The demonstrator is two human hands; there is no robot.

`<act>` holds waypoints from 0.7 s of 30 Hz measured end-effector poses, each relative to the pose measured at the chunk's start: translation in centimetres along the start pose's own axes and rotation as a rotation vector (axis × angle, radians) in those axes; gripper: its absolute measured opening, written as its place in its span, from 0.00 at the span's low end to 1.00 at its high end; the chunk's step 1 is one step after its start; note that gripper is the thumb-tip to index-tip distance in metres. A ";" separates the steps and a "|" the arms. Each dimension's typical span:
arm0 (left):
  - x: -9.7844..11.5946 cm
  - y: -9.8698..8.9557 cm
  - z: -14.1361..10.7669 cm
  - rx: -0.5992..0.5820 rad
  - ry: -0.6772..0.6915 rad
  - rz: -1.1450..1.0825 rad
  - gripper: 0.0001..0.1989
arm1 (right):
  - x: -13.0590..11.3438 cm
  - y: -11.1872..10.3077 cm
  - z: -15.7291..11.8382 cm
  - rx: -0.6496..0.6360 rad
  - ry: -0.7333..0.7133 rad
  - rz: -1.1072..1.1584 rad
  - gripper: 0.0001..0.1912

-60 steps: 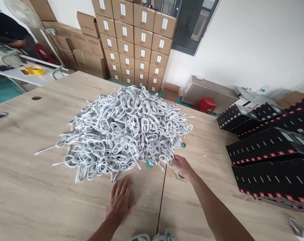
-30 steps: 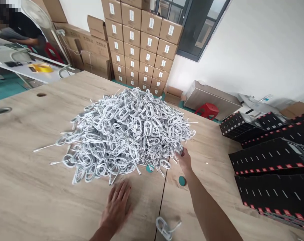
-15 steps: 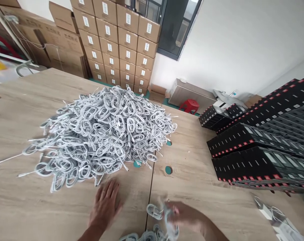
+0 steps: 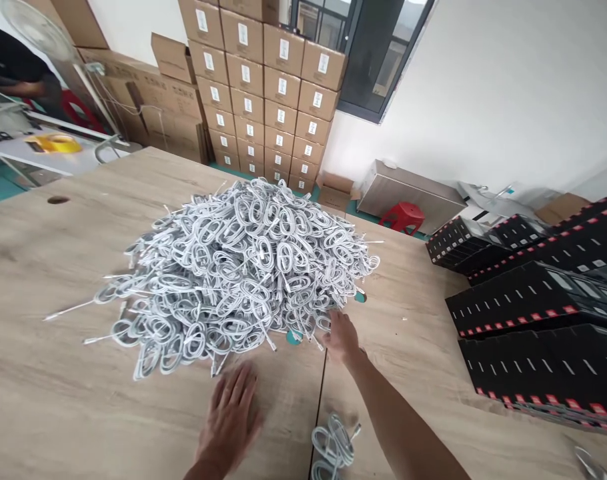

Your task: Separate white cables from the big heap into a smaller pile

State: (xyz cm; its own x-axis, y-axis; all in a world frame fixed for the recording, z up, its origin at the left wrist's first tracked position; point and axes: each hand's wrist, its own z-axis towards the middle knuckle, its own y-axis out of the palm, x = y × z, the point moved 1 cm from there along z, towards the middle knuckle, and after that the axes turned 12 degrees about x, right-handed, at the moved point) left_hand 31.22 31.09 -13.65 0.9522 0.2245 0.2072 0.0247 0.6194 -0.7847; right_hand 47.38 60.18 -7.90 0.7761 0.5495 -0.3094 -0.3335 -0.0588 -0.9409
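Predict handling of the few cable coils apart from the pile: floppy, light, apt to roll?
The cable coils likely flex, being thin looped cord. They're probably light, since the loops are open. Rolling seems unlikely as they lie on their sides; the protruding connector might snag.

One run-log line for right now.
right hand: at cable pile, near edge; left hand: palm down on table; separate coils: nearer the camera
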 end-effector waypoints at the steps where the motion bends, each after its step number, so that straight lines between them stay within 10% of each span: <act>1: 0.0 0.0 -0.1 -0.009 -0.008 0.001 0.31 | 0.4 0.0 -0.4 0.007 -0.020 -0.039 0.22; 15: 0.1 -0.1 -0.3 -0.049 -0.032 -0.004 0.31 | -1.2 -0.7 3.9 0.083 -0.013 0.221 0.18; 21: 0.2 0.2 -0.6 -0.062 -0.053 -0.007 0.31 | 2.1 -4.7 1.2 0.162 0.147 0.393 0.14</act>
State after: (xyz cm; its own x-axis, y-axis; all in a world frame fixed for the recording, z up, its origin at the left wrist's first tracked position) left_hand 31.61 30.80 -14.07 0.9345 0.2608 0.2424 0.0517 0.5741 -0.8171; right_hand 49.93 62.63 -3.93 0.6378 0.3864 -0.6663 -0.6885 -0.1018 -0.7181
